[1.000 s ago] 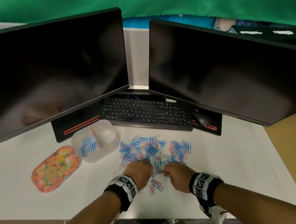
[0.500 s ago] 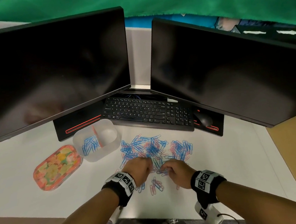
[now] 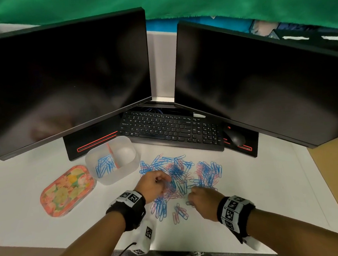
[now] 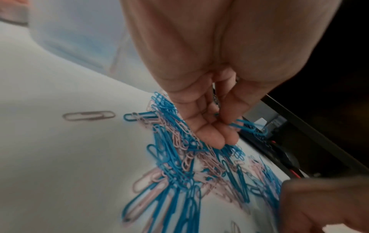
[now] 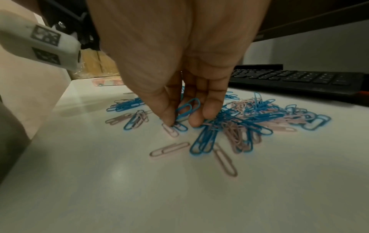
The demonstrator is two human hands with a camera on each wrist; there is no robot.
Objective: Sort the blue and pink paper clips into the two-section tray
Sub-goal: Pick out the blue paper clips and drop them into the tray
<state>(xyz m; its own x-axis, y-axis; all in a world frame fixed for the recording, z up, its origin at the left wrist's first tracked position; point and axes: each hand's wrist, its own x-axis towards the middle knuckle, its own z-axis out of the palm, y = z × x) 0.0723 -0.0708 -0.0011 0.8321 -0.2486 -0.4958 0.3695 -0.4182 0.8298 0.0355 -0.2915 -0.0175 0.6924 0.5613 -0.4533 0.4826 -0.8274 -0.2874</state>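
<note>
From the head view the left hand (image 3: 151, 186) and right hand (image 3: 204, 203) sit low in the middle of the frame, knuckles up, over a loose heap of blue and pink paper clips (image 3: 179, 171) on the white desk (image 3: 268, 191); what the fingers do is hidden there. The wrist views fill that in. In the left wrist view the left hand's fingers (image 4: 209, 135) curl down and pinch a few blue clips (image 4: 245, 126), thin glossy wire loops, just above the heap. In the right wrist view the right hand's thumb and fingers (image 5: 169, 113) close on one blue clip (image 5: 187, 108) standing on end, with the thumb tip on a pink clip (image 5: 170, 130) lying flat.

The two-section tray (image 3: 112, 159) — a frosted, translucent, rounded-corner tub with a pink divider — shows clearly only in the head view, left of centre, just beside the heap. Its left section holds blue clips (image 3: 104, 165). Lower left of it lies a rounded tin with a floral orange-pink lid (image 3: 66, 190). Behind, a black keyboard (image 3: 170, 129), a black mouse (image 3: 235, 138) and two dark monitors (image 3: 64, 79) fill the upper frame.
</note>
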